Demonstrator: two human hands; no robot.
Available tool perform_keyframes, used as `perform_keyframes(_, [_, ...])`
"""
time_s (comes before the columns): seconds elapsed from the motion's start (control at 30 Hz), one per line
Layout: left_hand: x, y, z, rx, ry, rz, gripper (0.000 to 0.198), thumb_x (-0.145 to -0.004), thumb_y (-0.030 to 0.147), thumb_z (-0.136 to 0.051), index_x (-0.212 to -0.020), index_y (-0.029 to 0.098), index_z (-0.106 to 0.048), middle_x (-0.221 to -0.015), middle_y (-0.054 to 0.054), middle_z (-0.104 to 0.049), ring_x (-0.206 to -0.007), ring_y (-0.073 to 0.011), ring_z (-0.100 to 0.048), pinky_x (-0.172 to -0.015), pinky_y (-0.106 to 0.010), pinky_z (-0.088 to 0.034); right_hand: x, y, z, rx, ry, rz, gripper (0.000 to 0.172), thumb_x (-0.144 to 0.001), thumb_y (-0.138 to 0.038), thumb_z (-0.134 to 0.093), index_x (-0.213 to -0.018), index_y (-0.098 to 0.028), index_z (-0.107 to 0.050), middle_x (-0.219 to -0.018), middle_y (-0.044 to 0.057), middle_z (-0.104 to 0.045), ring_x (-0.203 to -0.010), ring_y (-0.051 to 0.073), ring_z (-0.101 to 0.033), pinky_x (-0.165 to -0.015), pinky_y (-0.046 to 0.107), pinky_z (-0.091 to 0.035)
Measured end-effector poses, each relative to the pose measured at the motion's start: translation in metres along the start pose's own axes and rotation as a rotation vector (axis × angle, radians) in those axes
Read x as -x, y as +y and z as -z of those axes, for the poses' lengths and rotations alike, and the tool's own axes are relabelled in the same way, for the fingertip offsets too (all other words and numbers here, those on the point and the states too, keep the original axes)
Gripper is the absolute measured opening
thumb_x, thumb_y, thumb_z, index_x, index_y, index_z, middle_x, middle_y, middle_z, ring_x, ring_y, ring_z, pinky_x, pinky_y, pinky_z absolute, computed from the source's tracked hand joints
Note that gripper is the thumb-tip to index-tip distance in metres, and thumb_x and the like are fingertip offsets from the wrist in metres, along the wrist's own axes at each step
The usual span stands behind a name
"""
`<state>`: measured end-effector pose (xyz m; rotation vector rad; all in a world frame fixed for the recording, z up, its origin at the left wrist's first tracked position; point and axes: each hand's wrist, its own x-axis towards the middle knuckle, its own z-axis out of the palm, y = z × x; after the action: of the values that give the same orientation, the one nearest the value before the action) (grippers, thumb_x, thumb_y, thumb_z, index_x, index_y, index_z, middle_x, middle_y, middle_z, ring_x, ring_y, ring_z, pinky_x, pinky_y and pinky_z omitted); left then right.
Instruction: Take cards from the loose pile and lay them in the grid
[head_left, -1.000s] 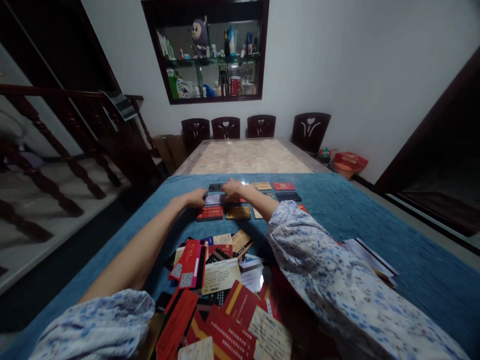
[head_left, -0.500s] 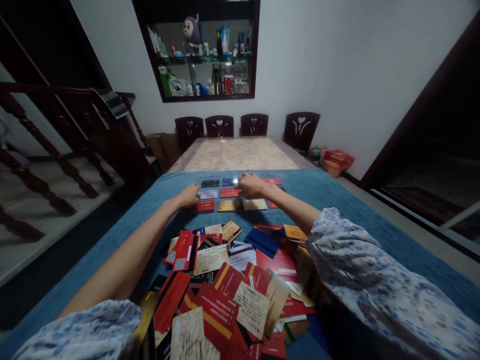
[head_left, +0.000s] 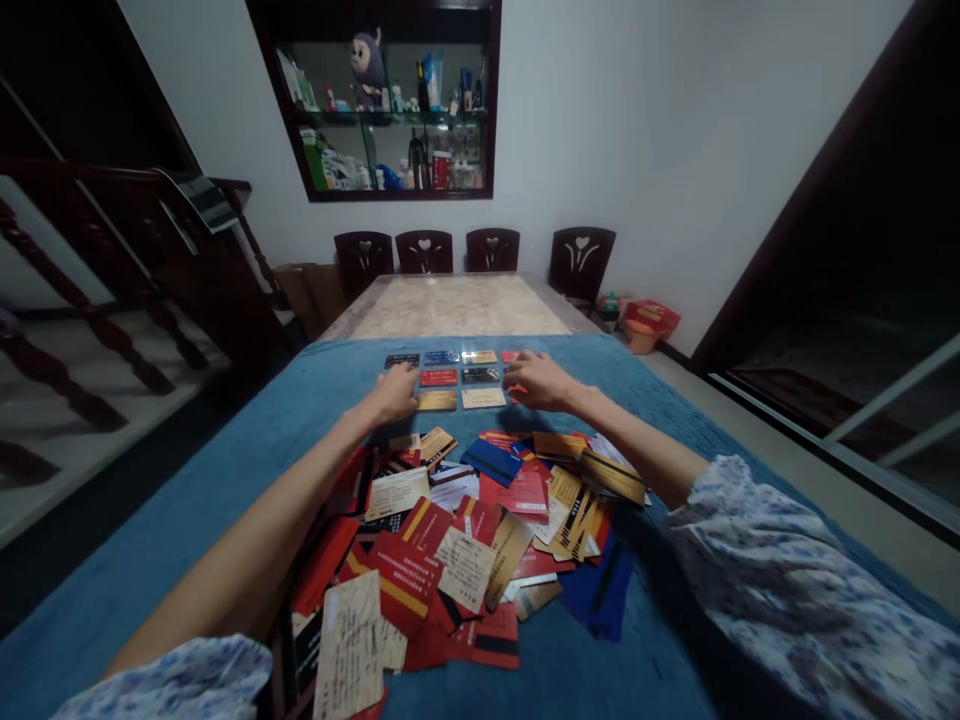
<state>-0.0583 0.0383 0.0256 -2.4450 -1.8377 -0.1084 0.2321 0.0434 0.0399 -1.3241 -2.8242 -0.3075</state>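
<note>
Bank-type cards lie in neat rows on a blue cloth. The far row has a black card, a blue card, a gold card and a partly covered red one. Nearer are a red card and a black card, then a gold card and a cream card. My left hand rests open over the rows' left end, hiding cards beneath. At the right end, my right hand is open, fingers spread over partly hidden red cards.
A loose pile of overlapping cards spreads nearer to me, between my forearms. Beyond the cloth the stone tabletop continues towards several dark chairs. A wall cabinet hangs behind; a wooden railing stands left.
My right hand has moved from the middle of the rows to their right end, uncovering a gold and a black card. My left hand has come slightly nearer. The view has turned right.
</note>
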Motion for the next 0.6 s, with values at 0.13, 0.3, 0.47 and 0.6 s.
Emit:
perform_keyframes(0.13, [0.006, 0.025, -0.003, 0.035, 0.035, -0.072, 0.040, -0.078, 0.010, -0.052, -0.114, 0.014, -0.066, -0.123, -0.015, -0.059, -0.118, -0.0295, -0.056, -0.098, -0.040, -0.047, 0.020, 0.006, -0.003, -0.015, 0.013, -0.018, 0.024, -0.091, -0.025, -0.055, -0.103, -0.023, -0.075, -0.115, 0.012, -0.070, -0.113, 0.029, -0.046, -0.082, 0.037, -0.034])
perform_keyframes(0.3, [0.014, 0.056, -0.008, 0.099, 0.045, -0.146, 0.036, -0.081, 0.010, -0.052, -0.114, 0.015, -0.066, -0.124, -0.014, -0.059, -0.118, -0.0283, -0.055, -0.098, -0.040, -0.046, 0.045, 0.009, -0.007, -0.035, 0.001, -0.067, 0.024, -0.090, -0.024, -0.055, -0.105, -0.023, -0.074, -0.112, 0.011, -0.069, -0.111, 0.028, -0.046, -0.083, 0.037, -0.033])
perform_keyframes(0.47, [0.024, 0.091, -0.006, 0.107, 0.022, -0.206, 0.033, -0.085, 0.013, -0.050, -0.112, 0.018, -0.068, -0.126, -0.012, -0.059, -0.120, -0.0271, -0.053, -0.101, -0.040, -0.044, 0.070, 0.013, -0.016, -0.063, 0.011, -0.090, 0.023, -0.090, -0.022, -0.057, -0.105, -0.022, -0.073, -0.111, 0.011, -0.070, -0.111, 0.027, -0.048, -0.082, 0.037, -0.033])
perform_keyframes(0.6, [0.030, 0.120, -0.003, 0.130, 0.006, -0.266, 0.032, -0.086, 0.016, -0.051, -0.114, 0.019, -0.067, -0.127, -0.012, -0.059, -0.120, -0.0288, -0.050, -0.101, -0.044, -0.043, 0.092, 0.018, -0.027, -0.084, 0.035, -0.097, 0.020, -0.090, -0.025, -0.058, -0.103, -0.022, -0.074, -0.106, 0.011, -0.070, -0.107, 0.026, -0.050, -0.081, 0.036, -0.033])
